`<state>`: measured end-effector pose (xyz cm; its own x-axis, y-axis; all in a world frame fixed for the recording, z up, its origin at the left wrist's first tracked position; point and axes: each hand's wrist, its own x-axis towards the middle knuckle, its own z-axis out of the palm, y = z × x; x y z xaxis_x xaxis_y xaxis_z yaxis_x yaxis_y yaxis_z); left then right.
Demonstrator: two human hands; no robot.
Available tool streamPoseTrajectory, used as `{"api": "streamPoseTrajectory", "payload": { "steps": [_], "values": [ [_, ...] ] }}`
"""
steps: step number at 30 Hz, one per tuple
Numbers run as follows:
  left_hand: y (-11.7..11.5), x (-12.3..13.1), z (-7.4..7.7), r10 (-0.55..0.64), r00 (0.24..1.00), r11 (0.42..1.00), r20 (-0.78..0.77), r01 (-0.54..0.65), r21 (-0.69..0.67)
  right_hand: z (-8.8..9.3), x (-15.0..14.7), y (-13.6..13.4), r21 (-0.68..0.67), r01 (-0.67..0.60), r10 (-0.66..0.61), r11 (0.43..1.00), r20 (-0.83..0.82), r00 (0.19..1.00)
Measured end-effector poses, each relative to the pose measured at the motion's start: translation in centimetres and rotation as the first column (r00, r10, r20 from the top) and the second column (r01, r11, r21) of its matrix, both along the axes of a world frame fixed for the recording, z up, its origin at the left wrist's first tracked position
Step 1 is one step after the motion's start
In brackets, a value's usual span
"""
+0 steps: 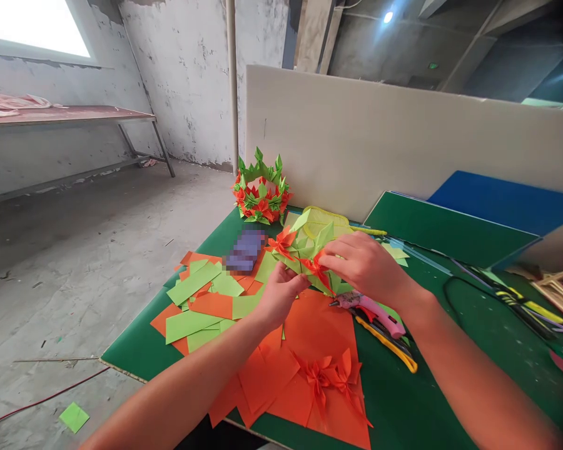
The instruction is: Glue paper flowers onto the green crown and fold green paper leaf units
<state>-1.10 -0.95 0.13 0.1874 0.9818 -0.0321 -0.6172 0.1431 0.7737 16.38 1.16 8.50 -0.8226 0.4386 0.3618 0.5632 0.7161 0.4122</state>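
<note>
Both hands hold a folded paper piece [304, 250] of green leaves and orange flowers above the green table [450, 387]. My left hand [279, 297] pinches its lower edge from below. My right hand [363, 262] grips its right side from above, fingers curled over the paper. A pink glue gun [373, 309] lies just under my right wrist. Two folded orange paper flowers [333, 378] rest on orange sheets [319, 331] near the front edge.
A finished green and orange paper wreath [261, 190] stands at the table's far corner. Loose green and orange paper strips [199, 303] lie at the left. A white board [403, 137] walls off the back. Yellow-handled scissors [389, 347], wooden sticks [560, 290] at right.
</note>
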Motion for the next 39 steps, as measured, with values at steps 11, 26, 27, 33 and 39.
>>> {"api": "streamPoseTrajectory", "payload": {
  "steps": [11, 26, 27, 33, 39],
  "values": [
    [0.1, -0.1, -0.1, -0.015, 1.0, 1.0, 0.007, 0.015, -0.005, 0.0, -0.7, 1.0, 0.057, -0.065, 0.061, 0.996, 0.062, 0.996],
    [0.2, -0.3, -0.5, 0.017, 0.998, 0.998, -0.055, -0.02, -0.061, -0.3, -1.4, 1.3, 0.009, -0.125, 0.124, 0.992, 0.066, 0.99],
    [0.2, -0.3, -0.5, 0.03, 0.997, 0.996, -0.066, -0.035, -0.078, -0.4, -1.5, 1.4, 0.007, -0.13, 0.129, 0.991, 0.063, 0.99],
    [0.3, -0.4, -0.6, 0.061, 0.995, 0.992, -0.083, -0.07, -0.104, -0.7, -1.4, 1.7, -0.04, -0.118, 0.118, 0.992, -0.006, 0.993],
    [0.3, -0.4, -0.6, 0.03, 0.995, 0.995, -0.096, -0.039, -0.087, -0.8, -1.1, 2.1, -0.12, -0.114, 0.104, 0.986, -0.085, 0.991]
  ]
}}
